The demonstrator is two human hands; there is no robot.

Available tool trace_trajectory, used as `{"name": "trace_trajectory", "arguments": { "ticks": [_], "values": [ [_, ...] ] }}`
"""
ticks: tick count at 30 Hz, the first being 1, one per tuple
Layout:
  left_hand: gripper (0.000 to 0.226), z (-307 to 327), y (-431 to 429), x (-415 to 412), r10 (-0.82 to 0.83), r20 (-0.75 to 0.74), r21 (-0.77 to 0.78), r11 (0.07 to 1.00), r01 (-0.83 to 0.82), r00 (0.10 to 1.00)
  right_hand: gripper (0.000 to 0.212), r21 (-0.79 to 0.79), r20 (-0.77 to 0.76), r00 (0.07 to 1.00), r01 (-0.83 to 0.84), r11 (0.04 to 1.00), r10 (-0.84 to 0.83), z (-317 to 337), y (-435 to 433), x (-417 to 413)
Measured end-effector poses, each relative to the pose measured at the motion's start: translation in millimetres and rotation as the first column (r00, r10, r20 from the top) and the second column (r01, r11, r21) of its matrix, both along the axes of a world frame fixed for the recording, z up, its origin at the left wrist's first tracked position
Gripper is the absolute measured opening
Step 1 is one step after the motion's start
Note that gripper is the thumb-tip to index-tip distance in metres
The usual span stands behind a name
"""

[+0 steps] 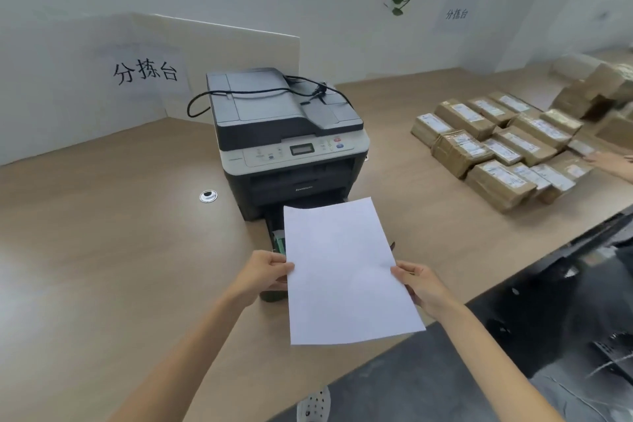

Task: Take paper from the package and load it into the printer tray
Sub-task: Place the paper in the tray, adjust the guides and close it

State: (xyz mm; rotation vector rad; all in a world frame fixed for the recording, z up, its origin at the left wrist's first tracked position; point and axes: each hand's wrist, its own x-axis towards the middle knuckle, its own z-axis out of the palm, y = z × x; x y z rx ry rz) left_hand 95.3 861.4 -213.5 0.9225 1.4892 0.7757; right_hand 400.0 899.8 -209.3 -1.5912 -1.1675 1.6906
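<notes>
- Two hands pinch the paper (346,271) by its side edges, left hand (263,272) and right hand (421,284) each closed on it, just above the pulled-out tray (275,236).
- Held skewed, it may catch the tray's guides and buckle.
- Printer (287,134) stands behind; its loose cable (260,91) lies clear on top.
- Taped parcels (496,154) sit well apart, right.

Bright, even light; soft overall, with wide-angle bending at the edges.
</notes>
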Motion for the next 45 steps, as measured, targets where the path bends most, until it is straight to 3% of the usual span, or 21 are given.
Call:
{"name": "trace_trajectory", "arguments": {
  "ticks": [7, 11, 18, 26, 30, 36, 45],
  "values": [
    [0.025, -34.6, 43.8, -8.0, 0.077, -0.032, -0.13, 0.988, -0.081, 0.997, 0.017, -0.063, 0.095, 0.991, -0.092, 0.994, 0.097, -23.9, 67.0, -17.3],
    [0.012, -43.2, 63.2, -9.6, 0.061, -0.089, -0.145, 0.987, -0.073, 0.994, 0.02, -0.082, 0.15, 0.981, -0.116, 0.99, 0.127, -37.9, 91.1, -24.8],
    [0.023, -49.8, 90.9, -4.3, 0.09, -0.108, -0.216, 0.97, -0.112, 0.99, 0.025, -0.098, 0.269, 0.938, -0.2, 0.975, 0.219, -58.1, 129.3, -34.0],
    [0.027, -68.4, 113.0, 1.2, 0.175, -0.151, -0.247, 0.946, -0.209, 0.973, 0.023, -0.151, 0.256, 0.929, -0.233, 0.961, 0.266, -75.9, 170.4, -43.9],
    [0.019, -76.7, 125.7, 1.1, 0.199, -0.166, -0.288, 0.927, -0.241, 0.966, 0.024, -0.196, 0.269, 0.922, -0.23, 0.953, 0.278, -88.4, 185.7, -44.5],
    [0.041, -79.9, 137.1, 5.4, 0.223, -0.15, -0.344, 0.902, -0.262, 0.963, 0.033, -0.231, 0.232, 0.938, -0.203, 0.952, 0.256, -103.7, 203.4, -40.5],
    [0.03, -85.9, 133.6, 7.4, 0.265, -0.112, -0.274, 0.918, -0.287, 0.958, 0.021, -0.251, 0.142, 0.967, -0.172, 0.953, 0.212, -111.0, 204.1, -32.4]
  ]
}}
